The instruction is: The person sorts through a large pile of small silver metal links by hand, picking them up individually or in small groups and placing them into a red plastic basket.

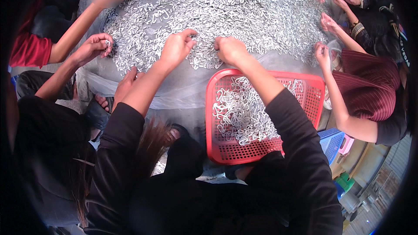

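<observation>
Silvery-white small S-shaped hooks (217, 11) in a wide, loose heap, directly under & beyond both hands; heap sits on a grey translucent plastic sheet (143, 89), whose bare, wrinkled edge shows on the wearer's side of the L grip. L hand (178, 45) at near edge of heap, fingers curled, thumb & index tips close tog.; can't tell if they meet or pinch a hook. R hand (230, 48) just R of L hand, a small gap between, same edge of heap, fingers bent in, knuckles up; tips partly hidden, can't tell if anything's gripped. Red rectangular perforated plastic basket (210, 117) on wearer's side of R hand, R forearm crossing over it; more of the same hooks piled inside, mostly toward basket's L & middle. Both arms in black long sleeves (296, 135), pushed up. Co-workers around heap: L of L grip, a co-worker's hand (93, 48) w/ a whitish piece at its fingertips; farther off, a red sleeve (32, 52) w/ bare forearm reaching to heap. Well R of R grip, several co-workers' hands (322, 56) along heap's edge, plus maroon pinstriped trousers (365, 82). Beyond basket's R side, blue plastic basket (332, 143), partly covered.
</observation>
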Motion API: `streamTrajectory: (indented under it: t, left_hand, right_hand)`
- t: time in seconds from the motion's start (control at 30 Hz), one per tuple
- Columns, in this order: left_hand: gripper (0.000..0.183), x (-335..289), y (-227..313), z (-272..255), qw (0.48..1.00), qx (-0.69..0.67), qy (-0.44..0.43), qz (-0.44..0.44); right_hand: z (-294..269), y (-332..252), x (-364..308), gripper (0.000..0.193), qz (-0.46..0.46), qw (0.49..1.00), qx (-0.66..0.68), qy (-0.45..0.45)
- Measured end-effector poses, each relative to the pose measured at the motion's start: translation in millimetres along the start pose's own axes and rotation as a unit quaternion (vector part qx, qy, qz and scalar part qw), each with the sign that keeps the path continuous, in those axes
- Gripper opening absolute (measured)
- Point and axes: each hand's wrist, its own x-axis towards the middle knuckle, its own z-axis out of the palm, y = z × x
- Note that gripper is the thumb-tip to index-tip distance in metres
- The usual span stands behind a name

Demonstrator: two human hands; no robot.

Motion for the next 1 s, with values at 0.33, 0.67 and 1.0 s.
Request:
streamTrajectory:
  t: [0.33, 0.67, 1.0]
  left_hand:
    - [0.043, 65.2, -32.8, -16.9, 0.985, 0.031, 0.132, -0.11]
    - [0.059, 87.7, 25.2, 5.3, 0.934, -0.319, -0.049, -0.154]
    - [0.076, 53.7, 38.3, -49.6, 0.993, 0.045, -0.107, 0.033]
  right_hand:
    - [-45.8, 73.7, 44.7, 0.058, 0.144, 0.91, 0.228, 0.315]
    - [-45.5, 21.5, 60.4, 0.055, -0.003, 0.851, 0.505, 0.145]
    - [-74.2, 60.1, 11.5, 0.043, -0.136, 0.915, 0.375, 0.058]
